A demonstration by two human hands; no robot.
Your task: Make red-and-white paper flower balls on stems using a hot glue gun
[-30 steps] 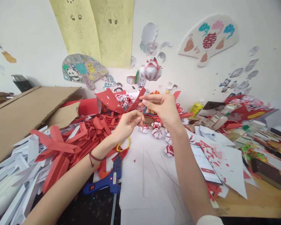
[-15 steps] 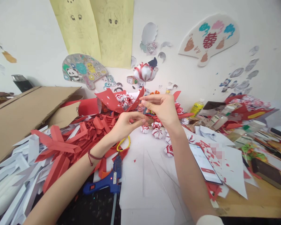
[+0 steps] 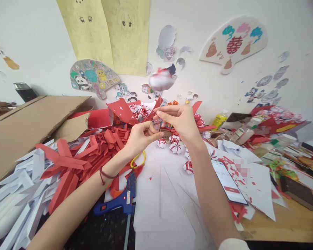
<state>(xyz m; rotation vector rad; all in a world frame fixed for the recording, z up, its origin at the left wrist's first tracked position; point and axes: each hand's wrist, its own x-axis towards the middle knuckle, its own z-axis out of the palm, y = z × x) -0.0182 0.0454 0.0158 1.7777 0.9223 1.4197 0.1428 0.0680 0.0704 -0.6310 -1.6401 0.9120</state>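
A red-and-white paper flower (image 3: 161, 80), smeared by motion, stands upright on a thin stem above my hands. My right hand (image 3: 182, 119) pinches the stem a little below the bloom. Lower down, my left hand (image 3: 142, 139) is closed, thumb and forefinger pinched together on the same stem. Below and behind them, several small red-and-white paper flowers (image 3: 175, 148) lie on white paper sheets (image 3: 169, 205).
Folded red strips (image 3: 64, 156) and white strips (image 3: 22, 194) are heaped at left, beside cardboard (image 3: 39, 121). A blue glue gun (image 3: 120, 201) lies below my left wrist. A phone (image 3: 228, 182) rests right of my right forearm. Bottles (image 3: 220, 118) stand at the back right.
The bloom has gone from sharp to blurred, as if turning on its stem. My left thumb and fingers have shifted slightly on the stem. My right hand has barely moved.
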